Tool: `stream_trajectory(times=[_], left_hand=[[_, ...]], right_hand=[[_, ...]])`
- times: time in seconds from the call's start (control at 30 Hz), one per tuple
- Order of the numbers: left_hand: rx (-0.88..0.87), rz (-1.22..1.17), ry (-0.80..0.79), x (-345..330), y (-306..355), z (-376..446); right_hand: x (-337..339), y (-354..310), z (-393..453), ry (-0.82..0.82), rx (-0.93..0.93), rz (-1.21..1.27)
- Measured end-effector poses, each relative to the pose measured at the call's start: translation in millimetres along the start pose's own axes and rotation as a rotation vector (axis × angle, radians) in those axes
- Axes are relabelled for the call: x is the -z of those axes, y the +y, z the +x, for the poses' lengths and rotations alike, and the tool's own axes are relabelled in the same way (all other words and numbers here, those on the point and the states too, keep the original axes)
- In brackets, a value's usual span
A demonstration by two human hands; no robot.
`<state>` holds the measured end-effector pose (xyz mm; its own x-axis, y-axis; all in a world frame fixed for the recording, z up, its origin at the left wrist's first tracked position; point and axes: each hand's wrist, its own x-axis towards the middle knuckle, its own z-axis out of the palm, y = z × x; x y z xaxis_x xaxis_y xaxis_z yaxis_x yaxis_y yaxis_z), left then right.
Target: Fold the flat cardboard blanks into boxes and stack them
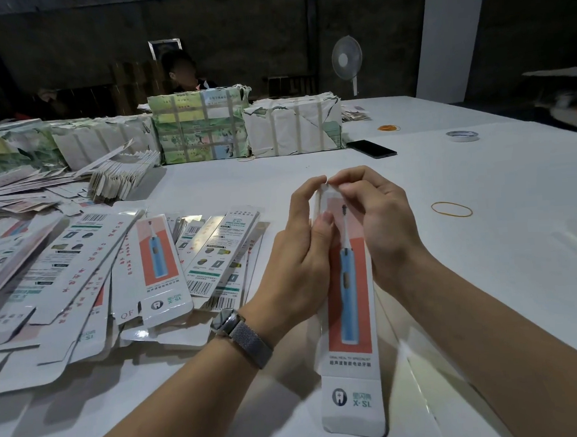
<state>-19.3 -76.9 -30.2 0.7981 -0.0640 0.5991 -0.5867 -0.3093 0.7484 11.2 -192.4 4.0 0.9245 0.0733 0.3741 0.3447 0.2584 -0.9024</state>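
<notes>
- The left hand [299,248] and right hand [379,226] hold a toothbrush box blank [349,316]; their fingers [315,186] pinch its top flap.
- Loose blanks [114,269] lie left of the fingers on the desk [480,179].

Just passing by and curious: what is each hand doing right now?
Left hand: closed on the toothbrush box, gripping its upper part.
Right hand: closed on the same box, fingertips pinching its top end.

The long toothbrush box [347,299] between the hands is showing "X·SL" beside a tooth logo on its near flap, while a flat blank [158,270] lying on the table is showing the same "X·SL" upside down, with "QF" on the flap beside it; smaller print is staying unreadable.
</notes>
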Motion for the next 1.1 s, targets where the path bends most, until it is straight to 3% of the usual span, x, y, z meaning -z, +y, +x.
stream_trajectory(times=[0.53, 1.1], left_hand=[[0.055, -0.08, 0.048, 6, 1, 1], [0.09, -0.012, 0.083, 8, 3, 2]], right_hand=[[1, 16, -6, -0.033, 0.057, -0.151], [2, 18, -2, -0.027, 0.041, -0.095]])
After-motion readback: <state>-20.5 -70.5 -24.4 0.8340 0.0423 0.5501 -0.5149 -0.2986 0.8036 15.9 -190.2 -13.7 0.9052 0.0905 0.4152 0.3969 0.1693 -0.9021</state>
